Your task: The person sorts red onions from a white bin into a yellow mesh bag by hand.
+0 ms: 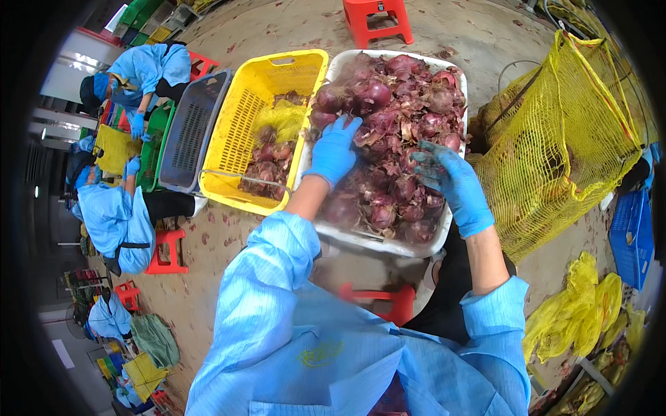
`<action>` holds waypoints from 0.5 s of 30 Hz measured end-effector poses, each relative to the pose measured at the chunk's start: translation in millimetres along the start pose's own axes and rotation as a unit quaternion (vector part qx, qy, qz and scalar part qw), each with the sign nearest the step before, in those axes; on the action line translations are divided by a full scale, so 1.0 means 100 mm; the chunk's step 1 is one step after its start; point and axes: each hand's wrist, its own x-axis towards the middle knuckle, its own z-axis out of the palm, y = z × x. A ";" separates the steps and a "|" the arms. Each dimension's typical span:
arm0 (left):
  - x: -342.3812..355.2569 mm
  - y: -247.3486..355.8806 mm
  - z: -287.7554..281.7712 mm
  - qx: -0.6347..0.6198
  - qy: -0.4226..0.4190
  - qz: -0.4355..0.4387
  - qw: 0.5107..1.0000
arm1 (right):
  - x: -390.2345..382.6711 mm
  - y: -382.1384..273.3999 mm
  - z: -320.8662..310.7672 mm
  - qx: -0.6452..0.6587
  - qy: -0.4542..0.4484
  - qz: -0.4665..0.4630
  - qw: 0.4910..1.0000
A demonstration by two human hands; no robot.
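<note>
A white crate [454,208] is heaped with red onions [406,125] and loose papery skins. My left hand [334,154], in a blue glove, reaches onto the left part of the heap, fingers apart against the onions and gripping nothing visible. Over the right part of the pile, my right hand [451,184], also gloved, has its fingers spread, with darkened fingertips. Left of the white crate, a yellow crate [225,104] holds some onions and a crumpled yellow mesh bag [277,121].
Yellow mesh sacks [541,173] stand at right beside a blue crate [631,236], with empty bags [583,312] on the floor. Co-workers in blue [114,222] work at left near blue [187,139] and green crates [152,149]. A red stool [378,28] stands beyond the white crate.
</note>
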 end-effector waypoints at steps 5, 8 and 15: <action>0.33 0.00 0.08 0.020 -0.088 -0.028 0.996 | 0.18 0.02 -0.02 -0.174 0.028 -0.039 0.984; 0.21 -0.05 0.09 -0.075 -0.002 -0.034 0.997 | 0.35 0.23 -0.15 -0.257 0.039 -0.092 0.961; -0.14 -0.07 -0.03 -0.822 -0.085 -0.252 0.503 | 0.40 0.24 -0.12 -0.256 -0.008 -0.054 0.965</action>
